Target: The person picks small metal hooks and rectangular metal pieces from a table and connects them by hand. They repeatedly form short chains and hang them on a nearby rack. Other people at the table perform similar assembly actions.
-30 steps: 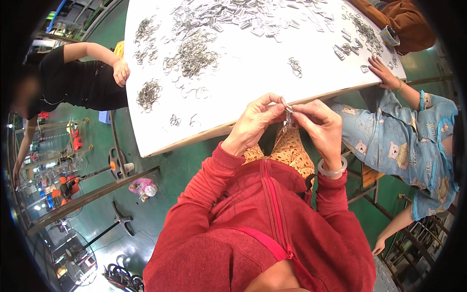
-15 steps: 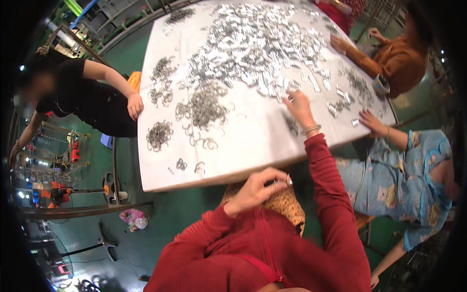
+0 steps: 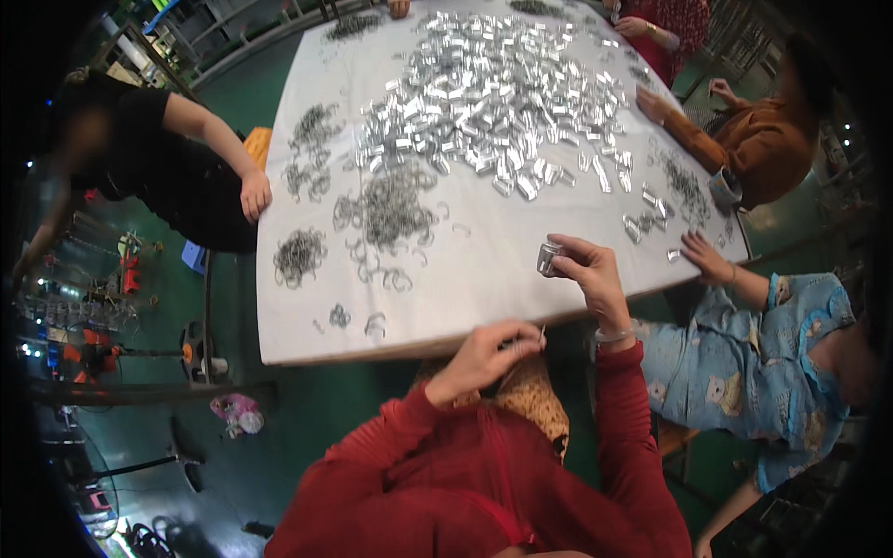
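Observation:
My right hand [image 3: 591, 274] is raised over the near edge of the white table [image 3: 493, 279] and pinches a small shiny metal clip [image 3: 549, 258]. My left hand [image 3: 488, 353] sits lower, just off the table edge above my lap, fingers closed on a thin wire piece [image 3: 540, 336]. Both arms wear red sleeves. A big heap of shiny metal clips [image 3: 493, 93] covers the far middle of the table. A pile of bent wire rings [image 3: 391, 205] lies in front of me, further in.
Smaller wire piles [image 3: 299, 256] lie at the table's left. A person in black [image 3: 158, 167] rests a hand on the left edge. A person in an orange top [image 3: 753, 149] and one in blue patterned clothes [image 3: 772, 353] work at the right. Green floor lies below.
My right hand came back from a reach toward the table's middle, now holding a metal clip near the front edge. My left hand stayed low by my lap.

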